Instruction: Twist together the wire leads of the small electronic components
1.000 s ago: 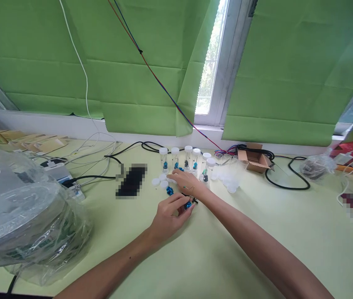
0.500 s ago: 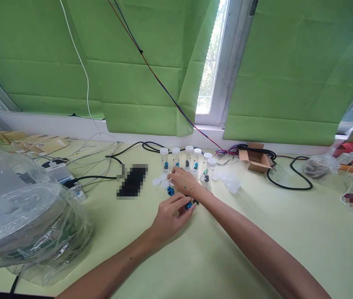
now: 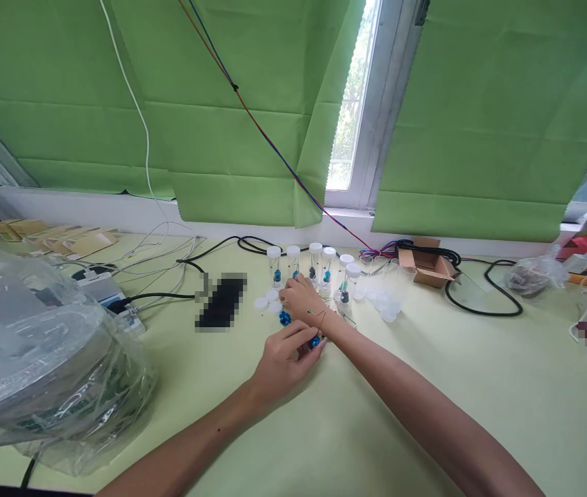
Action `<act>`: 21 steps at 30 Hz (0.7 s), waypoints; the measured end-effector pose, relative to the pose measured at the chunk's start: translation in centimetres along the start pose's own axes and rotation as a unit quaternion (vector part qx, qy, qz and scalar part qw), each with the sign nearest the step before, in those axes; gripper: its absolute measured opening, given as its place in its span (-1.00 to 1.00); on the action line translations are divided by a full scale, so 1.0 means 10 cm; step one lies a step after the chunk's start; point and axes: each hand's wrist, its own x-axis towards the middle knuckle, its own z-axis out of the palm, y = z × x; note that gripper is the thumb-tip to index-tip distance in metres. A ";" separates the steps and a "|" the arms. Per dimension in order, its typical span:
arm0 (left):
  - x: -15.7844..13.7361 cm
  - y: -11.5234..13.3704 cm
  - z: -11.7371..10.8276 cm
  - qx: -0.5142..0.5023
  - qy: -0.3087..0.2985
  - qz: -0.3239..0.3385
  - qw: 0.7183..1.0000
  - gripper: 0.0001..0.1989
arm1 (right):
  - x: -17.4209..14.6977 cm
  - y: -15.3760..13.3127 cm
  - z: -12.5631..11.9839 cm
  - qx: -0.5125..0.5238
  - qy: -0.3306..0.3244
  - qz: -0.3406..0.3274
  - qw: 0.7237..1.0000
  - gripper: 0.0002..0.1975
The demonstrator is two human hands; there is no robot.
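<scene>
Head view: hardly anything has been shifted within a second, suggesting an unfinished step. A small glossy blue piece [image 3: 315,341] is pinched by the left hand [image 3: 283,352]; towards the pale-green table [image 3: 391,428]'s far edge, beside clear white-capped plastic tubes [image 3: 274,264], the right hand [image 3: 303,301]'s finger closure cannot be told.

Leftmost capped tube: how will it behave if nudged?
The tube stands tall and narrow, so probably tips easily. Its cap looks round, so it may roll once down. Mostly clear space shows inside, suggesting it's light.
</scene>
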 end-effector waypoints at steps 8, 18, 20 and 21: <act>0.00 0.00 -0.01 0.003 -0.012 -0.010 1.000 -0.89 | 0.01 0.01 0.12 0.019 0.004 0.009 1.000 -0.90; -0.01 -0.03 0.01 -0.010 -0.005 -0.022 1.000 -0.88 | 0.03 0.02 0.18 0.051 0.017 0.019 0.998 -0.94; 0.00 -0.02 0.00 -0.015 -0.004 -0.039 0.999 -0.90 | 0.02 0.03 0.15 0.067 0.029 0.029 0.997 -0.94; 0.01 -0.01 -0.01 -0.020 -0.002 -0.051 0.998 -0.90 | 0.01 0.03 0.13 0.076 0.037 0.037 0.996 -0.94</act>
